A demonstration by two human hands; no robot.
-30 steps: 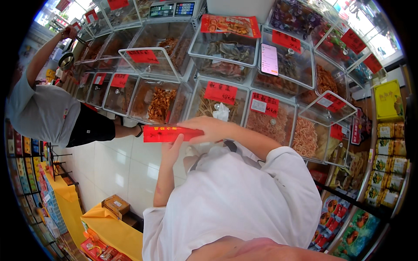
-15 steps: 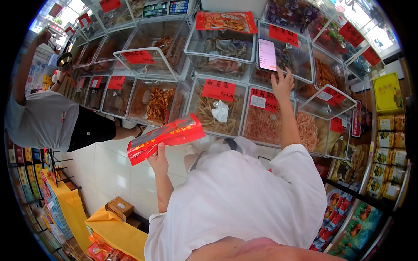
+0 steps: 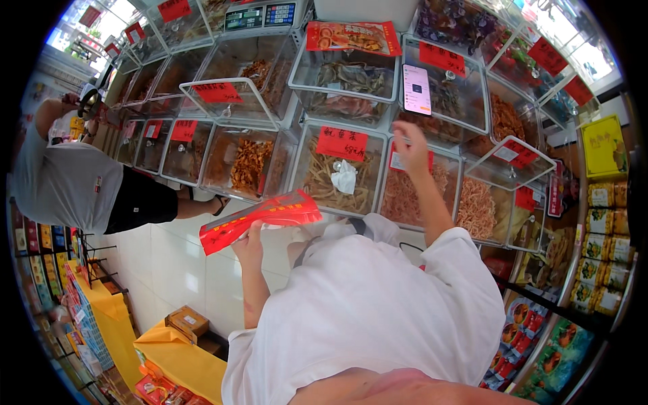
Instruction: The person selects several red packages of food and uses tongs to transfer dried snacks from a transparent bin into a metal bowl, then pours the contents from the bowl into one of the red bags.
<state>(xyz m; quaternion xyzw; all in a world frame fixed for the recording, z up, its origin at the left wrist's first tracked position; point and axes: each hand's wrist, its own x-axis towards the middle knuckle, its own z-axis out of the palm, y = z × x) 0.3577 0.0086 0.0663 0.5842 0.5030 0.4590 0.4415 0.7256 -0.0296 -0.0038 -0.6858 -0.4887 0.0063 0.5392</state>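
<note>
My left hand is closed on the lower edge of a shiny red packaging bag with yellow print. The bag is tilted and hangs over the floor in front of the bins. My right hand holds nothing and hovers just below a phone, its fingers partly bent and apart. Face up on a clear bin lid, the phone has a lit screen with a small dark box in its middle. Beneath my right hand is a bin of pale pink dried shreds, its red label partly covered by the hand.
Clear lidded bins of dried food surround me, including one of dried strips with a crumpled white bag on top. A red food packet lies behind. At left stands another person. A scale sits at the back.
My right hand has drawn back from the phone toward me. A dark box now shows on the phone's screen. The red bag has tipped slightly in my left hand. The other person's arm has lowered.
</note>
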